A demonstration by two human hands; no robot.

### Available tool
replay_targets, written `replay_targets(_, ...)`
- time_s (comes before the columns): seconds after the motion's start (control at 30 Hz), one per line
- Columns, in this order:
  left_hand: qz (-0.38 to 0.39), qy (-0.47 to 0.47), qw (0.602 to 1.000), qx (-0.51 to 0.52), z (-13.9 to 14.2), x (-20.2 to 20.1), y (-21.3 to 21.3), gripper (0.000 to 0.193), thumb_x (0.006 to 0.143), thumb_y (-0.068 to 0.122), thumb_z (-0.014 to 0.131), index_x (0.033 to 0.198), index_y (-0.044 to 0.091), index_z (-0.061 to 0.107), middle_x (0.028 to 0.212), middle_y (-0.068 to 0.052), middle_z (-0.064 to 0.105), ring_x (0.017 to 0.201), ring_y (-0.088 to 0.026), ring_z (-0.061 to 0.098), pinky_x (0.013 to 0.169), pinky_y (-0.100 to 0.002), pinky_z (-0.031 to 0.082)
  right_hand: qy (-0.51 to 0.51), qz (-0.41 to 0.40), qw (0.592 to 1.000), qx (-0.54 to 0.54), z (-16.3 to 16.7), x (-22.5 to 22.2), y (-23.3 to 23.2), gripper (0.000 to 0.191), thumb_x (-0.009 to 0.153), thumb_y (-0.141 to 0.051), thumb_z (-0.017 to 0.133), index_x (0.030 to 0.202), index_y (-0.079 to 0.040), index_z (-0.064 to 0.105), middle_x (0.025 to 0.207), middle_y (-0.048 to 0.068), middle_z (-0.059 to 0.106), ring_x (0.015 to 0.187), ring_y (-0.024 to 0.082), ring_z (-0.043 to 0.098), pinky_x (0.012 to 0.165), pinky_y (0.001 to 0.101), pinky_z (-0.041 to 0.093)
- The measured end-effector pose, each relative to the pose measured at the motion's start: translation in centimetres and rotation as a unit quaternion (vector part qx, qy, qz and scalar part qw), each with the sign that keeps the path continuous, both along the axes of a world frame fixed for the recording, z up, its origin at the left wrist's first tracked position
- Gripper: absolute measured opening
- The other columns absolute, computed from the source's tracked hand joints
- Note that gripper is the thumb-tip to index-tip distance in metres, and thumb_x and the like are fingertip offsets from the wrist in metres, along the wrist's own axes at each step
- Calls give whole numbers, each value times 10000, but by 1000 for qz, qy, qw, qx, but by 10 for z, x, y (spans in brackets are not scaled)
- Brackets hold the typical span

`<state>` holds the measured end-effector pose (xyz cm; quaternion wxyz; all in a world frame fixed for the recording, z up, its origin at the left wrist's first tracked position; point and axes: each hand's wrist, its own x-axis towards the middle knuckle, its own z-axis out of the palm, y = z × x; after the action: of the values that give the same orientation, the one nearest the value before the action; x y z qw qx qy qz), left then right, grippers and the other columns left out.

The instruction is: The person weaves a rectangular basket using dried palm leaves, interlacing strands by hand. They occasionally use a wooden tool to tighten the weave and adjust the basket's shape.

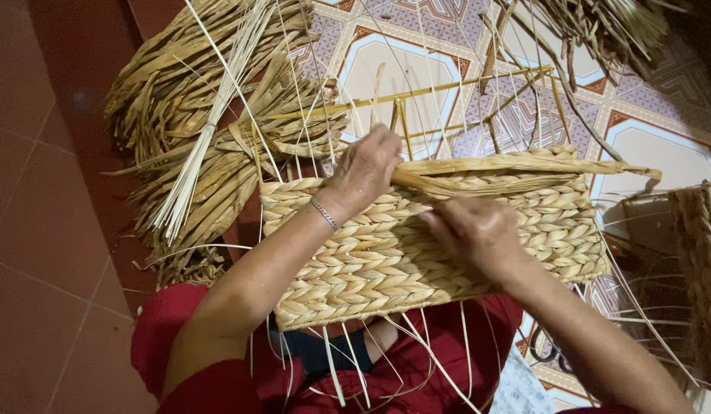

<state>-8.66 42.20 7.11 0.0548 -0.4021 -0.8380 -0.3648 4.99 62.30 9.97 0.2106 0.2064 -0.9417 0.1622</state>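
Half-woven basket (355, 268) sits at centre frame, propped on the lap, woven wall facing the camera. The wall is built from thick braided straw rows; the top rim is unfinished. A bare wire frame (478, 107) is exposed above it, toward upper centre.

A flat braided strand (516, 165) is laid along the top edge, running right from centre. Left hand (365, 170) is clamped on the rim at the strand's start, fingers curled over the edge. Right hand (478, 230) is closed on the woven wall just below the strand, fingers pressed in; whether strand fibres are pinched cannot be told.

Judgement on doing this row well: the strand is best kept flat and tensioned against the previous row, the left-hand pinch held at the frame upright, so no gap opens. Thin loose stakes (417, 360) hanging at lower centre should be kept out of the weave path.

Further out: a bundle of dried straw (217, 115) lies at upper left, pale thin reeds (194, 161) across it. A second woven piece (700, 261) is at the right edge. Patterned tile floor (401, 61) lies beneath.
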Motion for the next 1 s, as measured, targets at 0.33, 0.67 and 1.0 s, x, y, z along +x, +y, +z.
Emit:
replay_targets(0.33, -100, -17, 995, -17, 25, 1, -22, 115, 843, 61, 677, 927, 18, 742, 812, -143, 681, 769, -303, 684, 716, -418, 579, -38, -96, 989, -110, 6, -20, -37, 175, 949, -233, 756, 1040, -84, 763, 662, 69, 712, 426, 168, 601, 406, 329, 462)
replay_targets(0.67, -82, 57, 995, -18, 23, 9, -19, 105, 867, 16, 639, 770, -13, 610, 718, -141, 610, 706, -306, 663, 685, -422, 577, -20, -166, 973, -158, -16, -40, -56, 137, 883, -155, 801, 814, -95, 699, 649, 74, 698, 479, 213, 605, 538, 361, 462)
replay_targets(1.0, -19, -16, 1000, 19, 11, -1, -13, 97, 895, 5, 639, 854, 2, 727, 800, -141, 680, 731, -273, 691, 693, -403, 584, -39, -108, 976, -187, -25, -29, -45, 95, 914, -147, 808, 913, -84, 737, 706, 80, 717, 515, 166, 652, 469, 315, 504)
